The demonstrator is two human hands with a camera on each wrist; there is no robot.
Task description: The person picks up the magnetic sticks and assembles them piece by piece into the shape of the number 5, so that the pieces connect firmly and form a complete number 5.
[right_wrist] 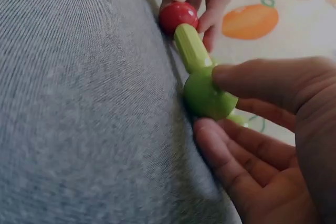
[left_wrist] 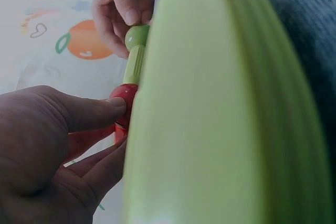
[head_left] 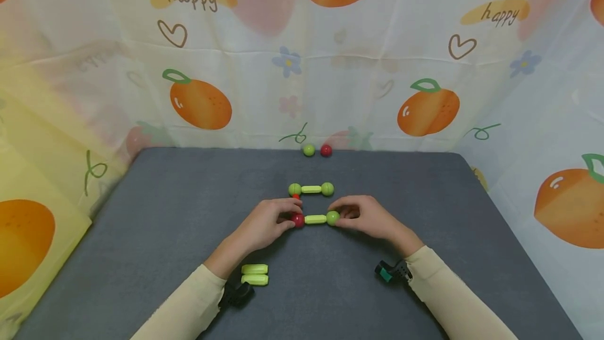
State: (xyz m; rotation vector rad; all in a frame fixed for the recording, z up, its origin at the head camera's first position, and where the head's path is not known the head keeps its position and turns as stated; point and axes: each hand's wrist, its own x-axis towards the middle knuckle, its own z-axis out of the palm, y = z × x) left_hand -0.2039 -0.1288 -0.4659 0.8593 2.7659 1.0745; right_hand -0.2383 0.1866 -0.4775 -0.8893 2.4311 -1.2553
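A red ball is pinched between the thumb and fingers of my left hand. From it a yellow-green stick runs right to a green ball. My right hand pinches that green ball between thumb and fingertips, as the right wrist view also shows. A red stick, partly covered by the left fingers, leads from the red ball toward another green ball farther back. That one joins a second yellow-green stick ending in a green ball.
Two loose yellow-green sticks lie side by side near the left wrist; one looms large in the left wrist view. At the far edge of the grey table sit a loose green ball and red ball, before a fruit-print cloth.
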